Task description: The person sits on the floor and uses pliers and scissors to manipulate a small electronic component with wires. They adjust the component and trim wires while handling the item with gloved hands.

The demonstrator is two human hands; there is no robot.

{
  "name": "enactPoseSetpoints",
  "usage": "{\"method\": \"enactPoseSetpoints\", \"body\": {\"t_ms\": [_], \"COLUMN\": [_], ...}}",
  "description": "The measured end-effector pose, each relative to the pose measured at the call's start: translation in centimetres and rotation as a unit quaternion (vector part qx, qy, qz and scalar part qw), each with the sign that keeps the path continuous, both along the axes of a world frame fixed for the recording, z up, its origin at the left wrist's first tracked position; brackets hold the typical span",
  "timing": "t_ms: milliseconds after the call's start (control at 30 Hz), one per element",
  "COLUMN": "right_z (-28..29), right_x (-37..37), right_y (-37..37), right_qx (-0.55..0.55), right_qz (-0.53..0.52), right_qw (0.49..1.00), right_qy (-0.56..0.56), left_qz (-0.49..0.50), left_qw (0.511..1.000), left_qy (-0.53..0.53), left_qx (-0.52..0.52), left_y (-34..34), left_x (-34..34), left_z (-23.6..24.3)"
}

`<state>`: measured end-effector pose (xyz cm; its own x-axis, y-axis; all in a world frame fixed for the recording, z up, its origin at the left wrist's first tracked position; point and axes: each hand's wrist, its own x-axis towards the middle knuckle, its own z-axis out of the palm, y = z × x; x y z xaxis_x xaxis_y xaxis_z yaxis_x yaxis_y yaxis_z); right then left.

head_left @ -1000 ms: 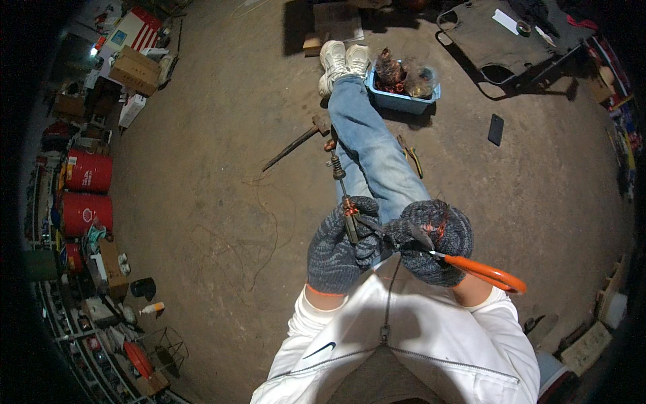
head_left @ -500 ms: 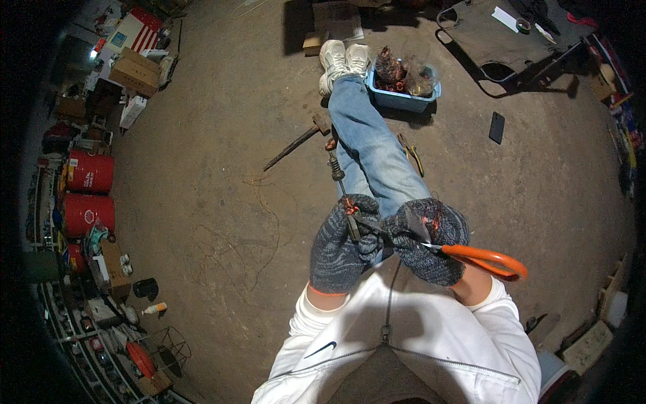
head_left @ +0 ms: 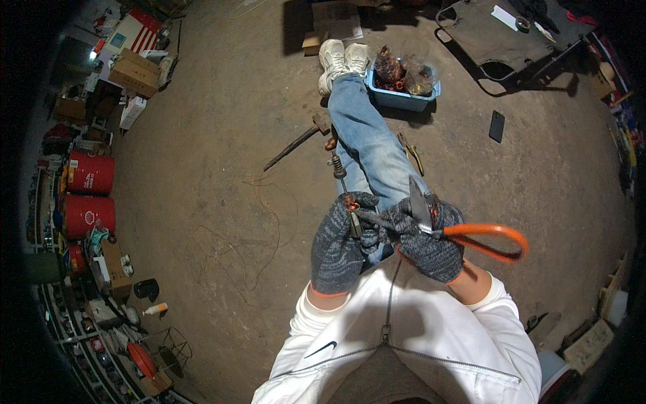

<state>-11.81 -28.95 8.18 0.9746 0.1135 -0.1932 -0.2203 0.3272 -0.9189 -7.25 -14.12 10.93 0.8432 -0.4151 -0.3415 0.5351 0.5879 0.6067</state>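
My left hand (head_left: 338,249), in a grey knit glove with orange cuff, is closed around a slim metal shaft (head_left: 343,184) with a spring, dark fittings and reddish copper windings (head_left: 351,204) near my fingers. My gloved right hand (head_left: 431,256) is closed on shears with orange handles (head_left: 491,232). One broad blade (head_left: 418,205) points up, apart from the other, which reaches left toward the windings; whether it touches them is unclear. Some copper-coloured bits show by my right glove. Both hands are over my outstretched jeans-clad legs (head_left: 370,141).
A long-handled hammer (head_left: 293,145) lies left of my legs, near thin wires. At right are pliers (head_left: 416,158), a phone (head_left: 496,126) and a folding cot (head_left: 511,40). A blue bin (head_left: 397,101) holds copper scrap and bags. Red drums (head_left: 89,215) and boxes line the left side.
My right hand has shifted slightly upward with the shears. Their orange handle is higher and one blade has swung up, so the blades are farther apart. My left hand is nearly still.
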Motion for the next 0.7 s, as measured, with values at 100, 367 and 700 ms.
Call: {"method": "enactPoseSetpoints", "body": {"t_ms": [100,367,700], "right_z": [0.3,1.0,0.0], "right_x": [0.4,1.2,0.4], "right_y": [-0.6,0.1,0.9], "right_qx": [-0.297,-0.570,-0.458], "right_qz": [-0.009,-0.126,-0.155], "right_qw": [0.941,0.777,0.872], "right_qy": [-0.161,-0.237,-0.082], "left_qz": [0.021,0.000,-0.009], "left_qw": [0.999,0.999,0.998], "left_qy": [0.040,-0.035,-0.056], "left_qx": [-0.006,0.040,-0.013], "left_y": [-0.1,-0.1,-0.6], "left_x": [-0.3,-0.3,-0.3], "left_z": [-0.6,-1.2,-1.0]}}
